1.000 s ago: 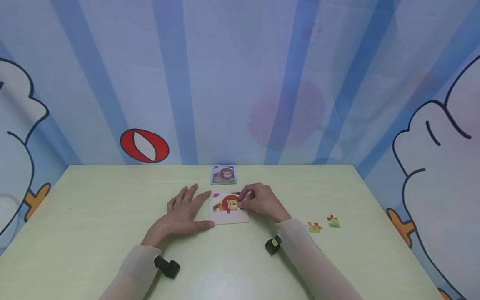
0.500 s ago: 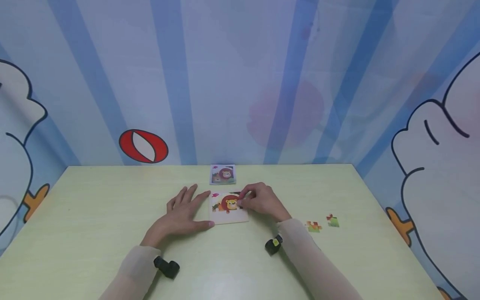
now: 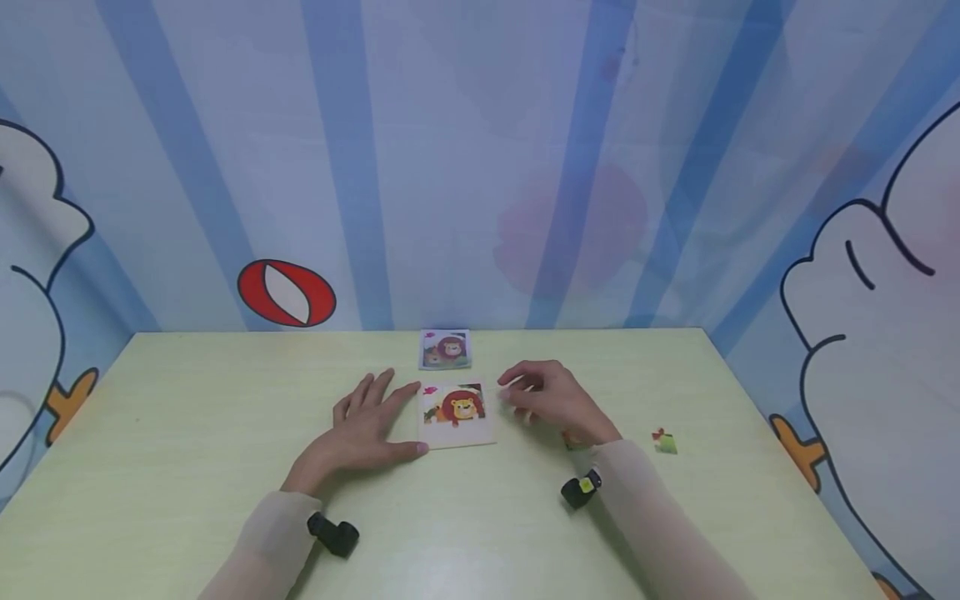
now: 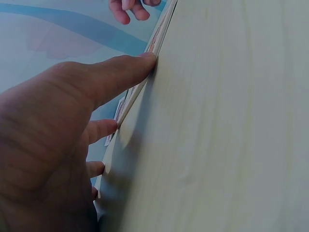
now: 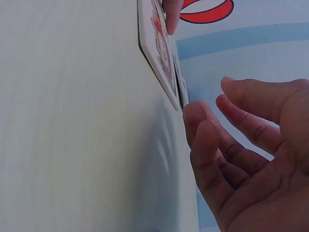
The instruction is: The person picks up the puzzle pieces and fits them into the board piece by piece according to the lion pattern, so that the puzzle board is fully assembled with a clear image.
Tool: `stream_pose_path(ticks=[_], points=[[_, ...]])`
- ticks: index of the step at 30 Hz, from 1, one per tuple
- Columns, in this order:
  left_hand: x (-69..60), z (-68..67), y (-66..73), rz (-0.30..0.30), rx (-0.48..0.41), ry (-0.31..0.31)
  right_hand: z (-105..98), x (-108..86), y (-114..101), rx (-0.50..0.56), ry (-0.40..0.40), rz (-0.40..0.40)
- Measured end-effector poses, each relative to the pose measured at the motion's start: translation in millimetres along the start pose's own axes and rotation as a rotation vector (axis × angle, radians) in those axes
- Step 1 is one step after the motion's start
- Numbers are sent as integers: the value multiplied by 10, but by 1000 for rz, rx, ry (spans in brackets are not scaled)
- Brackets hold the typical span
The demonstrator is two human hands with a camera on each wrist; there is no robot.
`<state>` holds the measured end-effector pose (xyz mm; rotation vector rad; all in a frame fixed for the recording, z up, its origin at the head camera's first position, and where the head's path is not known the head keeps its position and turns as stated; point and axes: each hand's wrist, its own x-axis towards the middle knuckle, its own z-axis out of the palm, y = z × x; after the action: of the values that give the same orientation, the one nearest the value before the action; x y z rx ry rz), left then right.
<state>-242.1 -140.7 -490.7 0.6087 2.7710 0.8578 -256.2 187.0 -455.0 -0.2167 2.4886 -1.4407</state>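
Note:
A white square jigsaw puzzle board (image 3: 457,436) lies flat on the table, its upper part filled with a lion picture. My left hand (image 3: 360,429) rests at its left side, fingers spread, thumb and index fingertip touching the edge. The thumb (image 4: 120,72) also shows against that edge in the left wrist view. Just right of the board hovers my right hand (image 3: 558,400), fingers loosely bent, with nothing between them in the right wrist view. One puzzle piece (image 3: 572,440) is partly hidden under the right wrist. Another green and red puzzle piece (image 3: 664,442) lies farther right.
Behind the board, near the table's back edge, is a small lion picture card (image 3: 445,349). The pale wooden table (image 3: 225,383) meets a blue striped backdrop (image 3: 450,167). Each wrist carries a small black camera, such as the right one (image 3: 580,490).
My right hand has let go of a piece at the picture's right side and drawn back rightward; that part of the picture now shows. The left hand has stayed in place.

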Motion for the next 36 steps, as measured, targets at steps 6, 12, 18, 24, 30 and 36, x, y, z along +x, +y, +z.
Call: stream_pose_path(ticks=[6,12,18,24,30,36], points=[[2,11,8,-19,-10,-11,-219,-162,72,-37,8,-5],[8,4,8,-31,7,-20,-372,-322,195,-64,37,29],[-14,-37,55,-34,4,-31,-527,-465,292,-108,34,39],[-5,-11,40,-43,11,-30,-612,-559,358,-170,20,86],[1,2,15,-39,12,-22,-643,-604,414,-203,30,103],[33,51,-60,-32,14,-10,-658,-637,464,-171,12,112]])
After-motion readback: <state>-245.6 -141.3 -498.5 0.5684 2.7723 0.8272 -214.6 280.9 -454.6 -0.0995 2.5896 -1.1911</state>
